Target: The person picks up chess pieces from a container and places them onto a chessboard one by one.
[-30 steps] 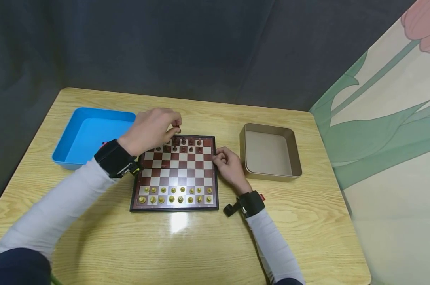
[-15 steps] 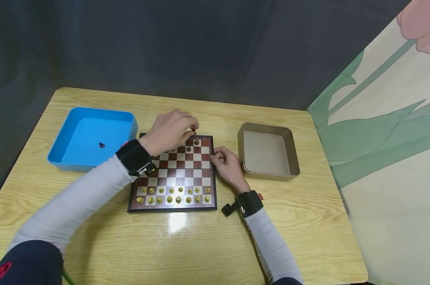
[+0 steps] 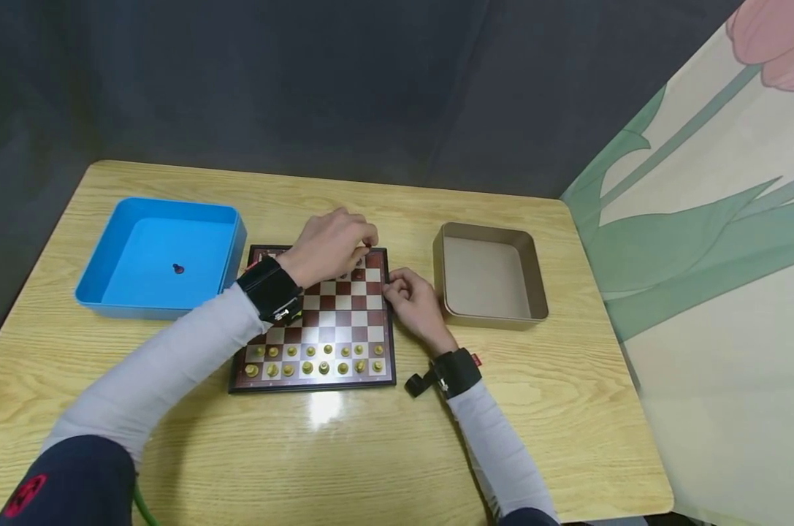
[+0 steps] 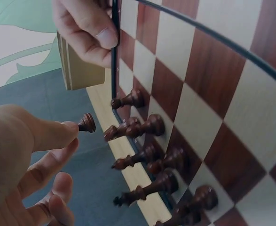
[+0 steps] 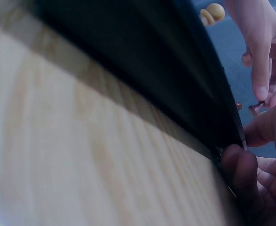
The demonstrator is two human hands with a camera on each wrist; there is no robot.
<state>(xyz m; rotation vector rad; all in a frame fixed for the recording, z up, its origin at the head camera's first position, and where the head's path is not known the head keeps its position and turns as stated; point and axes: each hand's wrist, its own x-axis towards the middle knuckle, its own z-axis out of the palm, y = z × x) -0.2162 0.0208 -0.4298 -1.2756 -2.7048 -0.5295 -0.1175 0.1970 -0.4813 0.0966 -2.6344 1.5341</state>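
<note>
A chessboard [image 3: 334, 318] lies on the wooden table. Over its far right corner my left hand [image 3: 334, 247] pinches a dark chess piece [image 4: 87, 123] between thumb and forefinger. Only the ridged base of that piece shows; its top is hidden by the fingers. Dark chessmen [image 4: 149, 187] stand along the far rows, partly behind the left hand in the head view. Gold chessmen [image 3: 323, 367] fill two rows on the near side. My right hand [image 3: 418, 307] grips the board's right edge, thumb on one side and fingers on the other.
To the left stands a blue tray [image 3: 134, 313] with one dark chess piece [image 3: 178, 269] lying in it. A tan box [image 3: 491, 321] is at the right, close to the right hand. A dark curtain [image 3: 272, 88] hangs behind the table.
My left hand has moved right along the board's far side, with a dark chess piece in its fingers. The dark piece in the blue tray has come into view. The right hand keeps its place.
</note>
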